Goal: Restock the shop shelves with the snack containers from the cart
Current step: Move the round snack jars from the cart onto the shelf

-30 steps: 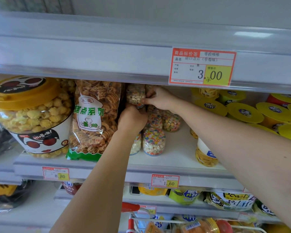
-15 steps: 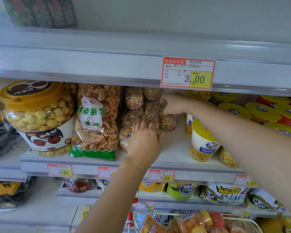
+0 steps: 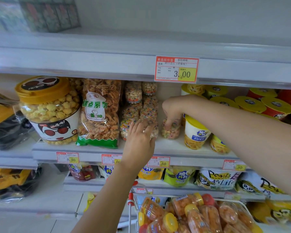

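Your right hand grips the small clear jar from above, just right of centre on the middle shelf. Your left hand lays spread fingers flat against the stack beside it. The jar looks light, stiff and slick, so hold it round the top; I count six stacked in two columns, plus this one.

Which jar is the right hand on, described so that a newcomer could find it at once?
Find the red 3.00 price tag and look at the shelf directly below it. There the right hand grips a small clear jar of pastel snacks from above. It stands single, not piled up, between the stacked jars and the yellow-lidded cup.
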Demonstrator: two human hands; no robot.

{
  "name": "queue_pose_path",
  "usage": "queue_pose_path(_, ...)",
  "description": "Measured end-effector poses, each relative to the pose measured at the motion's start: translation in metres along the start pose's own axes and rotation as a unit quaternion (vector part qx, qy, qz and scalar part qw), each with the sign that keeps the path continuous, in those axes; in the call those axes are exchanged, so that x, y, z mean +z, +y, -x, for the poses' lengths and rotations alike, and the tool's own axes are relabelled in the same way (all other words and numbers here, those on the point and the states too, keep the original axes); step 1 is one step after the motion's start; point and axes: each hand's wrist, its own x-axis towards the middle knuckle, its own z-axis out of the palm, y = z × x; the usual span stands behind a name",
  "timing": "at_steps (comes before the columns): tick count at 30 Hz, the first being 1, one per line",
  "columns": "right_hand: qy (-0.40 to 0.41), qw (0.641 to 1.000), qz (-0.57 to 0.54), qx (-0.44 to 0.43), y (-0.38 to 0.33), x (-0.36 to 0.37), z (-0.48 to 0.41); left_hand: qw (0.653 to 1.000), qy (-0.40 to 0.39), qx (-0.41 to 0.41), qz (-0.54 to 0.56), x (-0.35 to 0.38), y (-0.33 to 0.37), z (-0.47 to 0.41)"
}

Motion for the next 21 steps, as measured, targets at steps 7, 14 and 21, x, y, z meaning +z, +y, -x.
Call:
queue_pose_path(7, -0.008, 0.999, -0.033, -0.031, -0.008, 0.014, 0.027, 0.999, 0.011, -0.005, 0.043, -0.002, 0.016, 0.051)
queue_pose_path(14, 0.042, 0.997, -0.055, -0.033, -0.014, 0.021, 0.042, 0.991, -0.083, -0.067, 0.077, -0.001, 0.018, 0.072)
queue_pose_path(21, 0.070, 0.996, -0.062, -0.012, -0.015, 0.024, 0.040, 0.986, -0.128, -0.073, 0.077, -0.005, 0.015, 0.069)
